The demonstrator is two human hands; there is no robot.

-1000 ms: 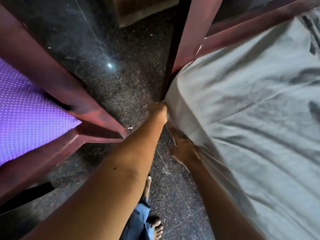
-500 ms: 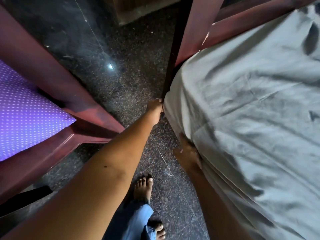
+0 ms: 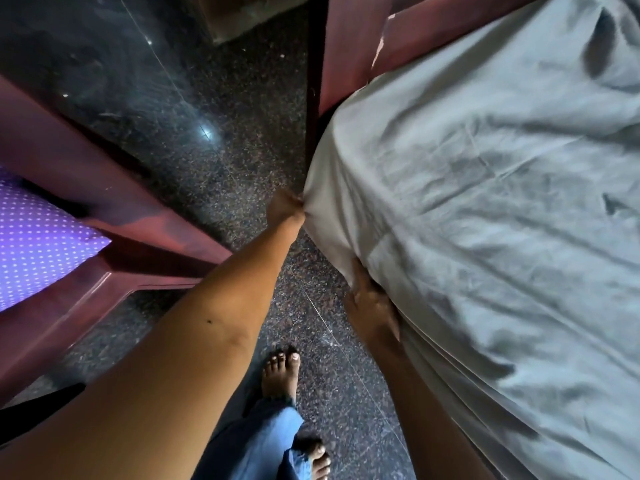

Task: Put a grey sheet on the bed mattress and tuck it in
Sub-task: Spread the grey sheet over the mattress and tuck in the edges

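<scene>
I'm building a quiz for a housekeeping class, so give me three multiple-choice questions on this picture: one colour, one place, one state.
1. What colour is the sheet? A) grey B) purple C) red
2. Where is the dotted cushion? A) on the sheet B) left of the sheet, across the floor C) under the feet
3. What is the left hand doing? A) hanging free B) pressing the floor C) gripping the sheet

A: the cloth is pale grey all over. B: it lies within the red-brown frame at left. C: it bunches the cloth at the corner.
</scene>
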